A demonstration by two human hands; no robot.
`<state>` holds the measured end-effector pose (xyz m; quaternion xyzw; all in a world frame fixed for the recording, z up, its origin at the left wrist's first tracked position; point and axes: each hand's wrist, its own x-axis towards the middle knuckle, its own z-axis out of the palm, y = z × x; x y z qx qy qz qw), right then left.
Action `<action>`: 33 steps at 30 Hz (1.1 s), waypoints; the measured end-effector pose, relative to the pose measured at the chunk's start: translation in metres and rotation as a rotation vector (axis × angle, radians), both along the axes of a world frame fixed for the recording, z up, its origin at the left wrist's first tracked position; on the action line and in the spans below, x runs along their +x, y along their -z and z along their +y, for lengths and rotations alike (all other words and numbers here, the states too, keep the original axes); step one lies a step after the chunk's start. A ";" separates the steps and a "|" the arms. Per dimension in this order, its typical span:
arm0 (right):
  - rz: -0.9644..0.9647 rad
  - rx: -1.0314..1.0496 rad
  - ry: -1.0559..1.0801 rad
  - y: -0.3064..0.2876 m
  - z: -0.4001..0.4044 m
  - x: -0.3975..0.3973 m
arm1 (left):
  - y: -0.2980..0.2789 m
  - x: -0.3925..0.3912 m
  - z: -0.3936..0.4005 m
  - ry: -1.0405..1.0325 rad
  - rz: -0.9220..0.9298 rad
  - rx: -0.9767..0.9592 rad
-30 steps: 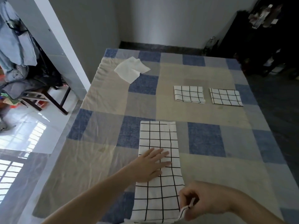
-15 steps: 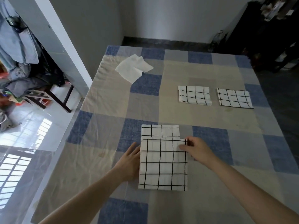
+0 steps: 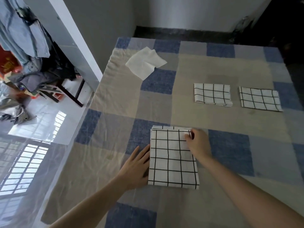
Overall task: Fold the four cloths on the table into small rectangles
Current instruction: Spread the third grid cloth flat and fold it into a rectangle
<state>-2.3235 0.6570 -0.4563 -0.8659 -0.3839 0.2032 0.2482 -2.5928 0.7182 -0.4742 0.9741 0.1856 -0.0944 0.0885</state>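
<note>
Folded edge of grid cloth (image 3: 171, 158) now nearly flush — right hand (image 3: 198, 143) farther up.

a big checked sheet (image 3: 194, 71) in blue, grey and tan covers the surface. to the left, clothes (image 3: 21, 35) are piled on a dark wooden chair (image 3: 69, 94). the white floor (image 3: 32, 137) is shiny.

Soft daylight over the table (image 3: 189, 73); window glare on the glossy floor (image 3: 41, 122) left of it; wide-angle bending at edges.

Three black-gridded white cloths (image 3: 172, 158), plain white cloth (image 3: 144, 62), blue-beige checked tablecloth (image 3: 230, 155)
</note>
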 end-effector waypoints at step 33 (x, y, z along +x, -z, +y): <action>-0.261 0.024 -0.387 0.036 -0.071 -0.078 | 0.008 0.075 -0.050 -0.114 -0.075 -0.091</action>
